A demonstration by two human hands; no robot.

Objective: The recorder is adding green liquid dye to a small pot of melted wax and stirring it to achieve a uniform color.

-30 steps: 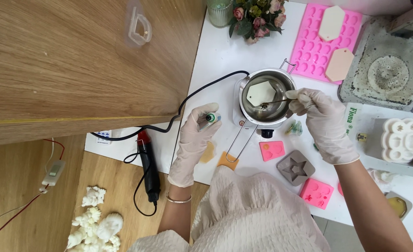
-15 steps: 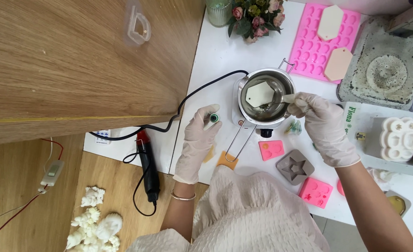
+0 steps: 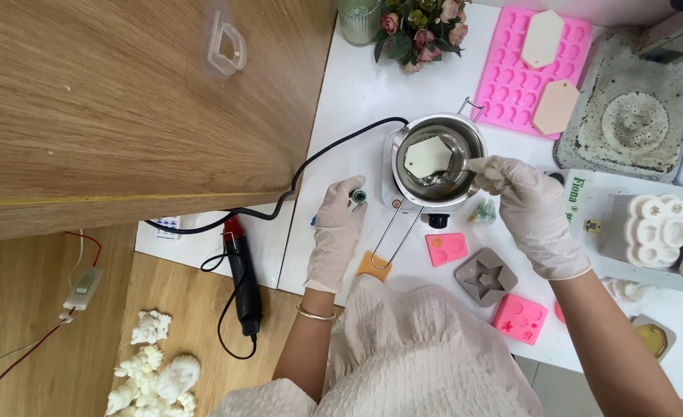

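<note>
A steel melting pot (image 3: 474, 143) stands on a small heater on the white table (image 3: 357, 100), with a pale hexagonal wax slab (image 3: 428, 157) lying inside it. My right hand (image 3: 528, 212), in a white glove, holds a metal spoon (image 3: 459, 164) whose bowl dips into the pot beside the slab. At the pot's left, my gloved left hand (image 3: 340, 232) grips a small green-capped bottle (image 3: 357, 196). The pot's wire handle (image 3: 395, 232) reaches toward me, ending in an orange tab (image 3: 375, 266).
Pink silicone moulds (image 3: 515, 73), (image 3: 446, 249), (image 3: 520, 317) and a grey star mould (image 3: 485, 276) lie around the pot. A dirty scale plate (image 3: 635, 116) and white flower mould (image 3: 655, 226) sit right. Flowers (image 3: 419, 23) stand behind. A black cord (image 3: 318, 162) and heat tool (image 3: 243, 282) hang left.
My right hand has shifted slightly, moving the spoon within the pot. My left hand has drifted a little toward the pot with the bottle.
</note>
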